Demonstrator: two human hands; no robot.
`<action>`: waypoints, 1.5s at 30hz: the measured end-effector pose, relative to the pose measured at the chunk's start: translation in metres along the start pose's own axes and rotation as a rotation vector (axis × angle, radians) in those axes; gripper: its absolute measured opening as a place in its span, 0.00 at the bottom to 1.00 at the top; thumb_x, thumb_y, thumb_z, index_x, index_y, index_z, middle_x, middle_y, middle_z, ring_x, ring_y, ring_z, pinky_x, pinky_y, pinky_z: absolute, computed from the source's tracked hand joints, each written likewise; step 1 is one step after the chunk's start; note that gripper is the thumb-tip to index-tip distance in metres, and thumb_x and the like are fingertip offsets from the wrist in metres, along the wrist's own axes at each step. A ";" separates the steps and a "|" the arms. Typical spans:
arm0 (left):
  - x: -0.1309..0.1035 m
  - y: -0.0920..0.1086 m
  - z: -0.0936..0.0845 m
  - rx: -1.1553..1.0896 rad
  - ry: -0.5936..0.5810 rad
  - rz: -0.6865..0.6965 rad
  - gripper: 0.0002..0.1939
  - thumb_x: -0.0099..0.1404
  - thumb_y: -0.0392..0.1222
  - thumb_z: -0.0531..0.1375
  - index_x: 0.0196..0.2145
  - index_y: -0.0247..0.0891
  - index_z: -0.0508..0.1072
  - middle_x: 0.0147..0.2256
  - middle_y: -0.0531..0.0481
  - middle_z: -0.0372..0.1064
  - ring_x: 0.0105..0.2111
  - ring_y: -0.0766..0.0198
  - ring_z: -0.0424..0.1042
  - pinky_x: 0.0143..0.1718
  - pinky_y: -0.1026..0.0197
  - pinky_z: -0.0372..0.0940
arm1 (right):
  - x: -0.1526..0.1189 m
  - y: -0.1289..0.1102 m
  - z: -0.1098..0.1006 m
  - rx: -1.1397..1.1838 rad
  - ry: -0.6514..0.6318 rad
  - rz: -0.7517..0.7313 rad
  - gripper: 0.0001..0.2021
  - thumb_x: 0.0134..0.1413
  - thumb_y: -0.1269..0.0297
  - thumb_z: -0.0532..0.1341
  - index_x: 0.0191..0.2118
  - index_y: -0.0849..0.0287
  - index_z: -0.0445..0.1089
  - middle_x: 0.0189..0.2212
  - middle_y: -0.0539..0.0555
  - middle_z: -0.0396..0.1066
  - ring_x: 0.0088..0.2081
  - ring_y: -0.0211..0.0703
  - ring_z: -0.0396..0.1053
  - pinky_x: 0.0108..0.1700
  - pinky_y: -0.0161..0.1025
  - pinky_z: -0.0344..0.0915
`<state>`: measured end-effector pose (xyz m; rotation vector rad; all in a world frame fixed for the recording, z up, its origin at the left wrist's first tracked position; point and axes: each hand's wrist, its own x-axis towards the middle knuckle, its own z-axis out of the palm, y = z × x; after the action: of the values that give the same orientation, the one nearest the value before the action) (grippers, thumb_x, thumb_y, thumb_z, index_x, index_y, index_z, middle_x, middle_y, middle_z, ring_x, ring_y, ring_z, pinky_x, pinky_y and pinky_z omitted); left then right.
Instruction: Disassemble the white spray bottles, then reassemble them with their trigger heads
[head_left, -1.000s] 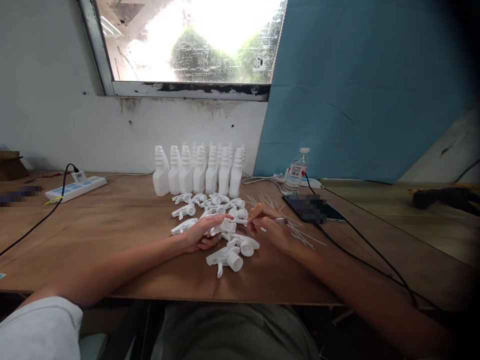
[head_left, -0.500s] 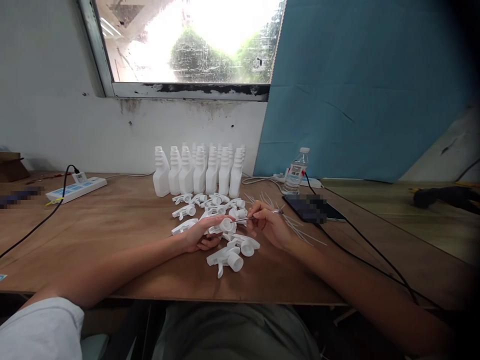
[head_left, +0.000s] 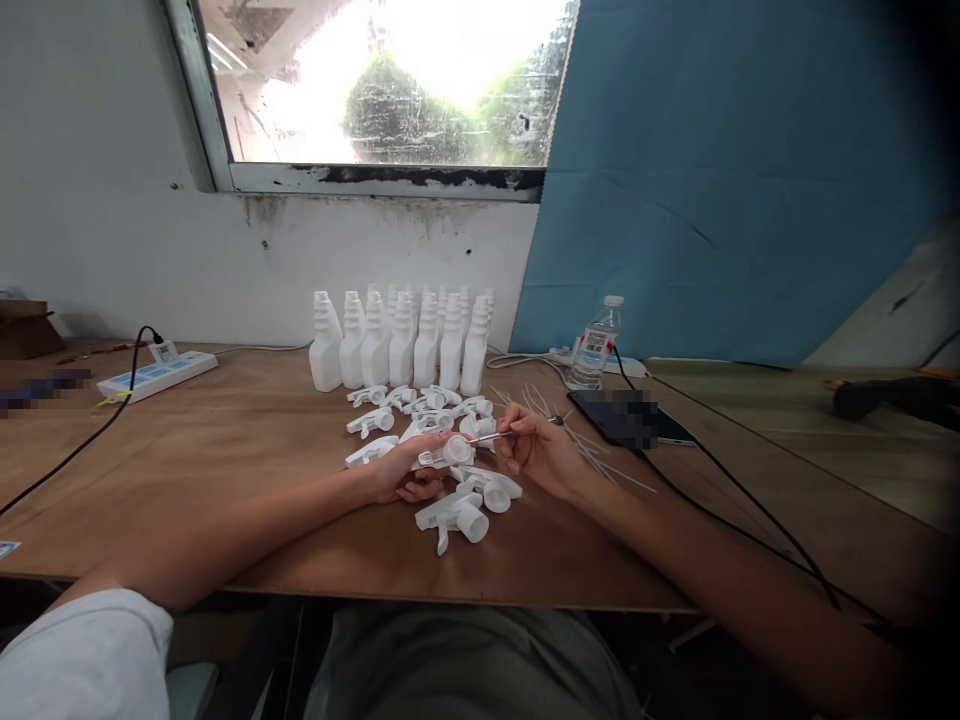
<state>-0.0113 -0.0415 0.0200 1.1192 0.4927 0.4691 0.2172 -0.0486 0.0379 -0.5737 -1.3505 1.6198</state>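
A white spray trigger head (head_left: 456, 451) is held in my left hand (head_left: 409, 470), its round collar facing up and toward me. My right hand (head_left: 534, 450) pinches a thin metal tool (head_left: 491, 437), whose tip reaches the collar of that head. Several loose white trigger heads (head_left: 369, 421) lie around my left hand, and the nearest one (head_left: 454, 517) rests close to the table's front edge. Behind them white bottles (head_left: 326, 345) stand upright in rows, without tops. Thin white tubes (head_left: 619, 475) lie beyond and beside my right hand.
On the brown table (head_left: 225, 450), a power strip (head_left: 157, 377) with a black cable is at the left. A clear water bottle (head_left: 598, 342) stands at the back right, near a dark phone (head_left: 607, 418). Black cables (head_left: 739, 540) run across the right side.
The view has shifted slightly. The metal tool's tip now shows more clearly at the collar, and its shaft is tilted a little more. Both hands keep their holds.
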 end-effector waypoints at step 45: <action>0.001 -0.002 -0.004 0.017 0.035 0.024 0.25 0.68 0.60 0.50 0.53 0.41 0.63 0.18 0.59 0.48 0.12 0.71 0.47 0.09 0.73 0.40 | 0.005 0.002 -0.036 -1.197 0.401 -0.531 0.21 0.65 0.56 0.51 0.23 0.58 0.68 0.19 0.51 0.66 0.25 0.42 0.65 0.35 0.40 0.58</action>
<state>-0.0123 -0.0390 0.0163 1.1354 0.5150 0.5069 0.2434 -0.0255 0.0268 -1.0257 -1.8473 0.1221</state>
